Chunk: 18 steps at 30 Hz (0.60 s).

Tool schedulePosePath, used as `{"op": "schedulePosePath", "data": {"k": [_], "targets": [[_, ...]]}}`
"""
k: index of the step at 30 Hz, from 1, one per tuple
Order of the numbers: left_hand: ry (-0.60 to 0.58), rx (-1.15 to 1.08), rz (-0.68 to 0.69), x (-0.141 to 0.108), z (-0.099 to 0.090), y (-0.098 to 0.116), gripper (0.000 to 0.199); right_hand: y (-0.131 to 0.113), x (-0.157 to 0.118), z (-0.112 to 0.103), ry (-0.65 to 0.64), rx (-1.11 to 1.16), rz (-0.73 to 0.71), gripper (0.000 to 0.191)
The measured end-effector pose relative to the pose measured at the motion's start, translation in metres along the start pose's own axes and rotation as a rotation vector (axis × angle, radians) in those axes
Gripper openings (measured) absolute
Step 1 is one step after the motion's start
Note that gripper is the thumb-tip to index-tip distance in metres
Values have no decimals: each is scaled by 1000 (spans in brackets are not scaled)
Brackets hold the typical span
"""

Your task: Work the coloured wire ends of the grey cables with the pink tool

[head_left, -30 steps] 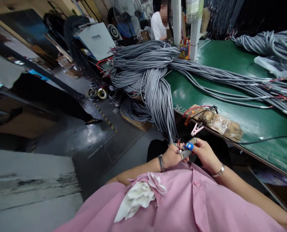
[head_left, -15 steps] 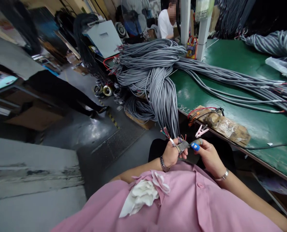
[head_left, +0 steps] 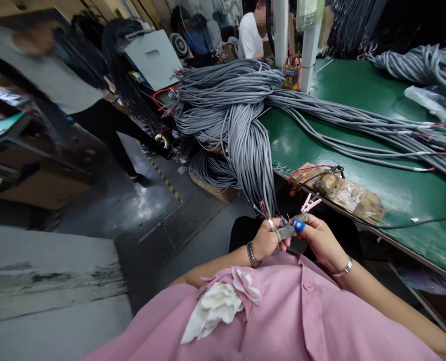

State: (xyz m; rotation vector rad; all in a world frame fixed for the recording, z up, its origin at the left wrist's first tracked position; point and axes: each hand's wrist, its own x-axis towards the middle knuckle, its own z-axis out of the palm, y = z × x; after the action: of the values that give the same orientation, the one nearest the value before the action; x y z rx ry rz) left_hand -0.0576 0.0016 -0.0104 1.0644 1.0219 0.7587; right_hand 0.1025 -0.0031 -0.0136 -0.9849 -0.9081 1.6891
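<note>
Red and green wires (head_left: 262, 209) fan from the left hand (head_left: 265, 241); bag lettering (head_left: 291, 72) blurs.

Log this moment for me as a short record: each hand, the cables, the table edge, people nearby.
Left hand: holds a cable end, coloured wires fanning out above
Right hand: blue thumb cover, fingertips close to the left hand; exact grip unclear
Cables: grey bundle hanging beside the green table
Table edge: wooden block, pink clip nearby
People: one in white beyond the cables; another, blurred, at picture left
</note>
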Motion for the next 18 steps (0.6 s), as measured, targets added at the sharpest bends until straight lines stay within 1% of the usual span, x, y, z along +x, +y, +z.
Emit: {"op": "schedulePosePath", "data": {"k": [5, 9, 11, 15, 18], "targets": [[-21, 10, -12, -1, 1, 2, 42, 0, -2, -2, -10, 29, 9, 16], [-23, 7, -5, -1, 1, 1, 41, -1, -3, -1, 34, -2, -9, 18], [-3, -13, 2, -1, 2, 0, 41, -1, -4, 0, 71, -16, -25, 19], [78, -74, 35, 0, 4, 0, 39, 1, -6, 3, 140, -50, -69, 19], [124, -109, 47, 0, 5, 0, 38, 3, -7, 0, 115, -15, -60, 19]]}}
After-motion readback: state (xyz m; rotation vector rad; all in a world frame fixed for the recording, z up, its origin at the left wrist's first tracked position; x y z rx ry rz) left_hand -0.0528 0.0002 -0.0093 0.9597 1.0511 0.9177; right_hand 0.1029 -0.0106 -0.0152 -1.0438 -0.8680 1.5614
